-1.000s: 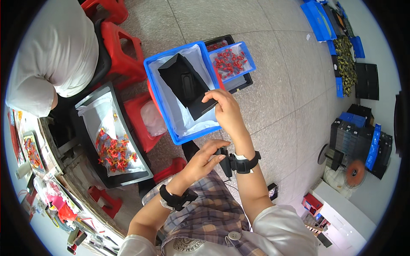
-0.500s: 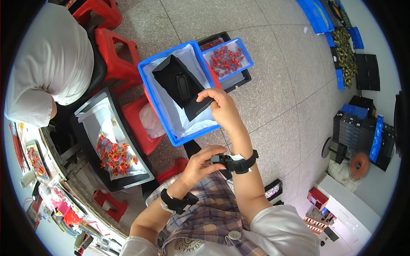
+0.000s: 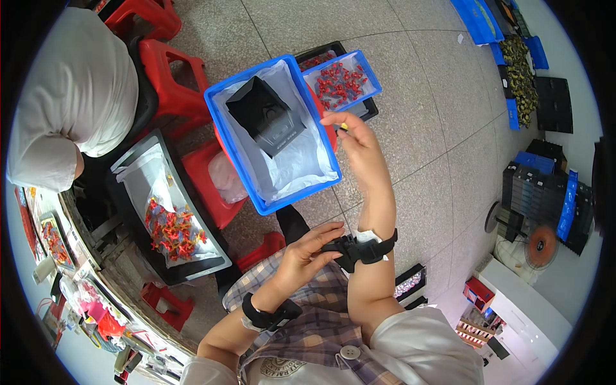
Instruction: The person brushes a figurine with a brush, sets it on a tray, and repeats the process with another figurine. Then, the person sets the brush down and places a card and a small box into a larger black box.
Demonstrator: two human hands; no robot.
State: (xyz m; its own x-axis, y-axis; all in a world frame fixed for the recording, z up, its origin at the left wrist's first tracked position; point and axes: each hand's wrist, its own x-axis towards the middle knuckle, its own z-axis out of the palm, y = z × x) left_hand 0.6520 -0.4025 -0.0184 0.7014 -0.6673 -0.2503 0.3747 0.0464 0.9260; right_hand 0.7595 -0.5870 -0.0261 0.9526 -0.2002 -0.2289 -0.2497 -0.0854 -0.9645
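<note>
Wrist strap (image 3: 362, 249) is pinched by left hand (image 3: 305, 256); small yellow piece (image 3: 344, 126) is nipped in right hand (image 3: 358, 151) fingertips.

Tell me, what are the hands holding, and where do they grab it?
The right hand pinches a tiny yellow piece at its fingertips. The left hand grips the buckle of the black wrist strap on the right forearm.
</note>
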